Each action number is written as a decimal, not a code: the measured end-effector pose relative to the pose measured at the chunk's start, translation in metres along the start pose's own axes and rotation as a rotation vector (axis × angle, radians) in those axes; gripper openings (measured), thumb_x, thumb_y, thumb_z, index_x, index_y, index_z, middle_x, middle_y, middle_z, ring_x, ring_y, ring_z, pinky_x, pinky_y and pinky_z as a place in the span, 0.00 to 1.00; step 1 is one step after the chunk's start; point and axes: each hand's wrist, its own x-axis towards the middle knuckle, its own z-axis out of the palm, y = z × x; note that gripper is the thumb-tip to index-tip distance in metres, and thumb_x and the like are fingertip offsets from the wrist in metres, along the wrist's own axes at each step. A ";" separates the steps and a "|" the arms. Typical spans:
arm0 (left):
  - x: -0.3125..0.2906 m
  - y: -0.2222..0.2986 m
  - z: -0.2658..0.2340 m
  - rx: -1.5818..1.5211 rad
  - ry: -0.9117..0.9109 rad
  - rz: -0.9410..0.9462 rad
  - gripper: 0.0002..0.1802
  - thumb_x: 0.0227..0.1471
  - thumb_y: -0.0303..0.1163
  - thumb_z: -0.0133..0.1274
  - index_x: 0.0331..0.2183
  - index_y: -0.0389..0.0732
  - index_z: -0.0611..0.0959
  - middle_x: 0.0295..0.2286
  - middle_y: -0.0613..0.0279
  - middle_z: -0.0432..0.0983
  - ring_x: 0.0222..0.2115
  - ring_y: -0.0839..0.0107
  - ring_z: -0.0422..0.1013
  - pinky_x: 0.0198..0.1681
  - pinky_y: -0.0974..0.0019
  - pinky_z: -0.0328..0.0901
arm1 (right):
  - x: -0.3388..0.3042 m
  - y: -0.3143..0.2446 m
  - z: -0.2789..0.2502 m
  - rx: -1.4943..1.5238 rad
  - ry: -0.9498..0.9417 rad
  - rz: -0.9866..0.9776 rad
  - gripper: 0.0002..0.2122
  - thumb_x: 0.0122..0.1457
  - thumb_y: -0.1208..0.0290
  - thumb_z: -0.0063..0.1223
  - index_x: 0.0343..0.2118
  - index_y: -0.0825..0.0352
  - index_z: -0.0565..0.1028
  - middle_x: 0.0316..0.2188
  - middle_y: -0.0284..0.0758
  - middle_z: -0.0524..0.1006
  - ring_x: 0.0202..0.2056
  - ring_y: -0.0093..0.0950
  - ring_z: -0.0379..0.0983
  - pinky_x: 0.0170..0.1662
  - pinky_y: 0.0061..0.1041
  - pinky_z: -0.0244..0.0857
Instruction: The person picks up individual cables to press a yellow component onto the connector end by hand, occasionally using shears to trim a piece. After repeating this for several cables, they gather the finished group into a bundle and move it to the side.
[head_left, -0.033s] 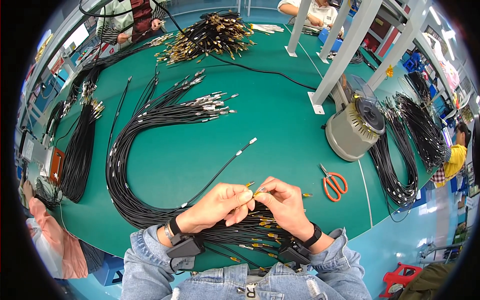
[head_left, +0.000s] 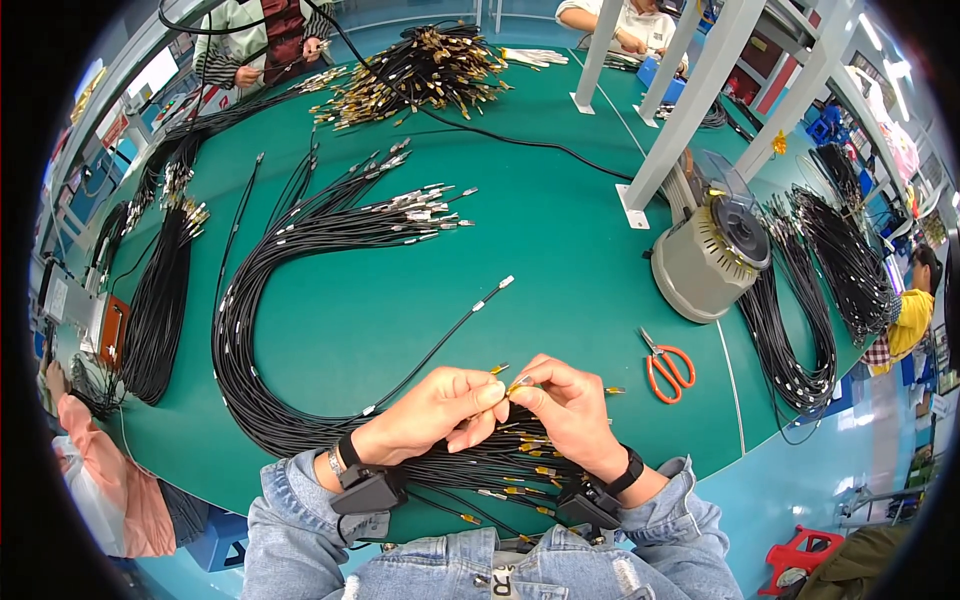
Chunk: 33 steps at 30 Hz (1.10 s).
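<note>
My left hand point(head_left: 452, 408) and my right hand point(head_left: 566, 408) meet at the near edge of the green table, fingertips pinched together. Between them is a small cable end point(head_left: 517, 384) with a yellow part and a silvery tip. My fingers cover most of it. Beneath and in front of my wrists lies a bundle of black cables point(head_left: 450, 466), several with yellow ends. To the left, the bundle of black cables point(head_left: 232, 335) with white ends curves round in a U. One cable with a white connector point(head_left: 506, 281) sticks out alone above my left hand.
Orange-handled scissors point(head_left: 670, 374) lie right of my right hand. Beyond stand a round grey machine point(head_left: 705, 255) and metal posts point(head_left: 690, 110) on the green table point(head_left: 560, 230). A heap of yellow-ended cables point(head_left: 420, 75) lies at the far side. Other people work around the table.
</note>
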 end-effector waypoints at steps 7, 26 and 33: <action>0.003 -0.001 -0.012 -0.027 -0.033 0.044 0.18 0.59 0.40 0.43 0.26 0.36 0.75 0.16 0.66 0.70 0.15 0.80 0.63 0.20 0.77 0.56 | 0.007 -0.012 -0.007 -0.189 -0.071 -0.052 0.05 0.58 0.76 0.49 0.32 0.72 0.75 0.27 0.33 0.73 0.30 0.19 0.68 0.35 0.18 0.63; 0.072 -0.006 -0.050 1.584 0.656 0.406 0.10 0.45 0.31 0.56 0.31 0.38 0.75 0.27 0.54 0.72 0.31 0.54 0.70 0.32 0.56 0.65 | 0.010 -0.037 -0.036 -0.097 0.201 0.026 0.07 0.59 0.73 0.47 0.32 0.72 0.75 0.24 0.29 0.72 0.28 0.17 0.65 0.34 0.17 0.60; 0.034 0.003 -0.056 1.591 0.516 -0.065 0.09 0.45 0.33 0.56 0.29 0.40 0.76 0.30 0.56 0.75 0.30 0.57 0.72 0.31 0.58 0.65 | 0.005 -0.044 -0.036 -0.041 0.129 0.053 0.07 0.58 0.73 0.47 0.31 0.71 0.75 0.25 0.29 0.72 0.28 0.17 0.66 0.34 0.16 0.61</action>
